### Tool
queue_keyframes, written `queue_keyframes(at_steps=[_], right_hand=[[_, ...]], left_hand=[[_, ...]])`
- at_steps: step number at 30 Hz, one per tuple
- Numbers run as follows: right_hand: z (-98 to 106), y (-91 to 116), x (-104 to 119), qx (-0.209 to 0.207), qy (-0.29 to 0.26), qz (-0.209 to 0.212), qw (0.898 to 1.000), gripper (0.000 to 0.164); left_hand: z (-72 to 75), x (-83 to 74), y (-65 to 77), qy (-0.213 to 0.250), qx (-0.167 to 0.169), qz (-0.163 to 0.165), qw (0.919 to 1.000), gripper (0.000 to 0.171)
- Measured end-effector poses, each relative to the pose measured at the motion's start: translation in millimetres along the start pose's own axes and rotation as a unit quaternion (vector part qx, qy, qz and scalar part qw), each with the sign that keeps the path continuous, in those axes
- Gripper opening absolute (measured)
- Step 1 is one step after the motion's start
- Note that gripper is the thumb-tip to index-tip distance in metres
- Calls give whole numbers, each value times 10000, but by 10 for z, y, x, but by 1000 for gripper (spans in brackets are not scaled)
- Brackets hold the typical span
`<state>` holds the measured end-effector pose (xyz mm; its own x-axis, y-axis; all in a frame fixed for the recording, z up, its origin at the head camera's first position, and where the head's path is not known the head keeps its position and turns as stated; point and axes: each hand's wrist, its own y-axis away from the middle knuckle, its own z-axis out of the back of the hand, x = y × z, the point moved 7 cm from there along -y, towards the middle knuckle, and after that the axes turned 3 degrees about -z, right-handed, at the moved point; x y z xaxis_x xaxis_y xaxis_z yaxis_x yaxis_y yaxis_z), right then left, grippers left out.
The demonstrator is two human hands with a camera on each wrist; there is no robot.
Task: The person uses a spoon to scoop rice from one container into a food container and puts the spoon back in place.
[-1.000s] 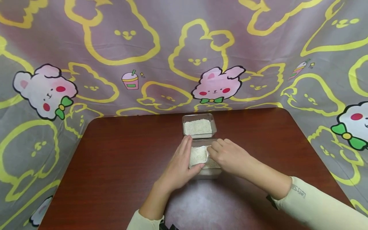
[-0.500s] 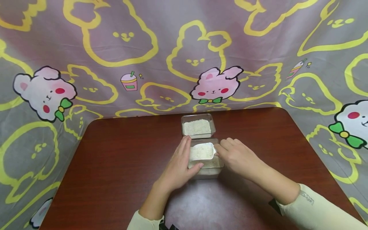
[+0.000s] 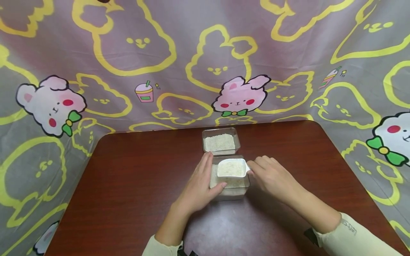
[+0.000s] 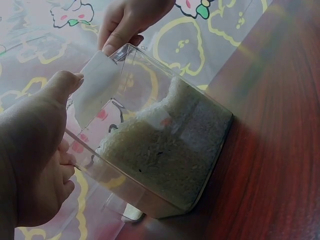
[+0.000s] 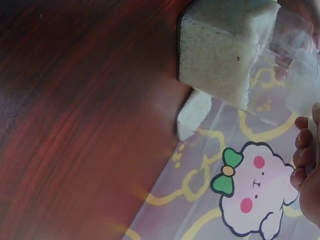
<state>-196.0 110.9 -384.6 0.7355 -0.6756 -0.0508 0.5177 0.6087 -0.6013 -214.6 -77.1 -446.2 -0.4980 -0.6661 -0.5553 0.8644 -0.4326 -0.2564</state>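
Note:
My right hand (image 3: pixel 272 176) grips the short handle of a white scoop (image 3: pixel 235 168) heaped with rice, held level over the near clear plastic box (image 3: pixel 235 193). In the left wrist view the scoop (image 4: pixel 97 85) overlaps the open mouth of the box, high above the rice (image 4: pixel 160 145), which slopes up toward one side. My left hand (image 3: pixel 198 185) holds the box at its left side, thumb over the near rim and fingers along the far part. Curled fingers of the right hand (image 5: pixel 307 160) show at the edge of the right wrist view.
A second clear box (image 3: pixel 221 140) with rice in it stands just behind the near one. Both rest on a dark red-brown wooden table (image 3: pixel 137 185). A grey cloth (image 3: pixel 179 81) with yellow outlines and cartoon rabbits hangs around the table's back and sides.
The rice-filled scoop has moved right, away from the left hand, and now lies flatter and more fully in sight. The right hand has shifted right with it; the left hand stays put.

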Motion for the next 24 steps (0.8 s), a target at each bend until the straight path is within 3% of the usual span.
queue_keyframes(at_steps=[15,24], right_hand=[[35,-1,-38,-164,-161,-46,9997,45],[103,-70,-152,-37,-263,-259,9993,51]], left_hand=[[13,14,8,15,-109,-78,9999,94],[1,18,8,43,-79,-41,10000,94]])
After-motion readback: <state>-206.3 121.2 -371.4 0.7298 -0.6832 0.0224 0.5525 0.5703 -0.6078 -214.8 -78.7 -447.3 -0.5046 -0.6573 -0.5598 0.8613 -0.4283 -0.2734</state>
